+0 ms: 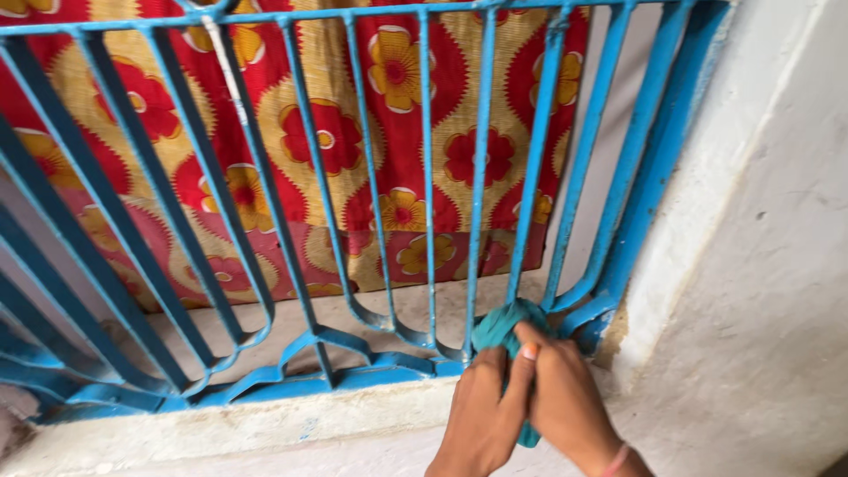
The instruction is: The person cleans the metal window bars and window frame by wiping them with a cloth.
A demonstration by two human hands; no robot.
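Head view, looking down: both my hands are bunched on a crumpled teal cloth rag (500, 329), pressing it against the bottom of the blue painted metal window grille (371, 265), where the bars curve into the lower rail. My left hand (481, 415) has its fingers (517, 375) closed tight around the rag from below; my right hand (565, 402) wraps over it from the side, its fingers folded on the same wad, a thin pink band (616, 459) on that wrist.

To do this well, I judge the rag should be pushed into the tight curve just above my fingertips, where grime tends to collect, and drawn around each bar rather than only across its front. Keeping the wad compact should stop it snagging on the scrollwork to the left of my fingers.

Below my hands runs a pale, rough concrete sill (265, 424), dusty and stained. To the right of my fingers rises a whitewashed plaster wall (760, 265), chipped near the frame. Beyond the bars hangs a red and yellow flowered fabric curtain (389, 132).
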